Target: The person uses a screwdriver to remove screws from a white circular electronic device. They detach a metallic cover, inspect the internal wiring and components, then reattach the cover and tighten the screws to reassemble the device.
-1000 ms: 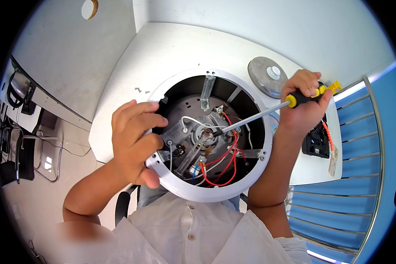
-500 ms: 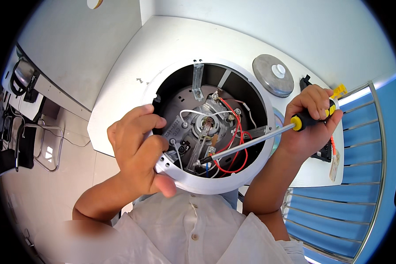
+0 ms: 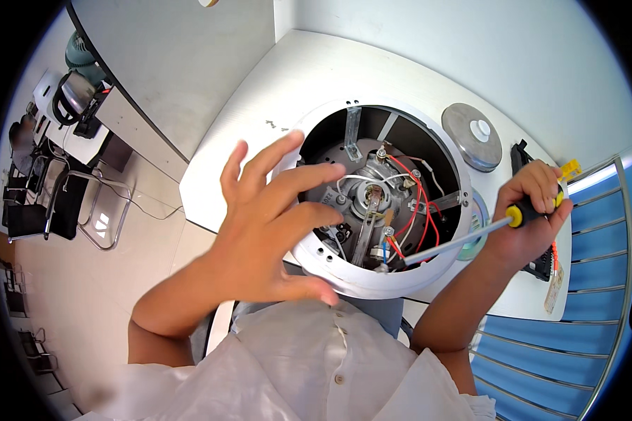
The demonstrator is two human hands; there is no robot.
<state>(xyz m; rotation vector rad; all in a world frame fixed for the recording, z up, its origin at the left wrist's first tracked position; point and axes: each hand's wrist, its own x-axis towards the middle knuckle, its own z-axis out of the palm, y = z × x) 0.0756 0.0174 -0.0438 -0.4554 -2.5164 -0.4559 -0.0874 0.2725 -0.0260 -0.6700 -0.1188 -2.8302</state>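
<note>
A round white-rimmed appliance housing (image 3: 428,268) rests at the table's near edge, its dark interior showing a metal base (image 3: 407,203), brackets, red and white wires and terminals. My left hand (image 3: 267,224) has its fingers spread over the housing's left rim; whether the fingertips touch it I cannot tell. My right hand (image 3: 530,217) grips a yellow-and-black screwdriver (image 3: 463,241) whose shaft reaches down-left across the rim, tip at a small metal fitting near the inside lower edge. A few small screws (image 3: 274,124) lie left of the housing on the white table (image 3: 260,168).
A steel lid with white knob (image 3: 470,140) sits at back right, near a black tool case (image 3: 537,270) and a turquoise ring (image 3: 476,231). Walls border the table's back; a metal railing (image 3: 597,291) runs right. Kettle (image 3: 74,95), chairs (image 3: 67,207) and cables are at left.
My left hand has loosened from the rim, fingers spreading. The screwdriver tip has moved from the central part to the lower inside edge, with my right hand shifting outward and down.
</note>
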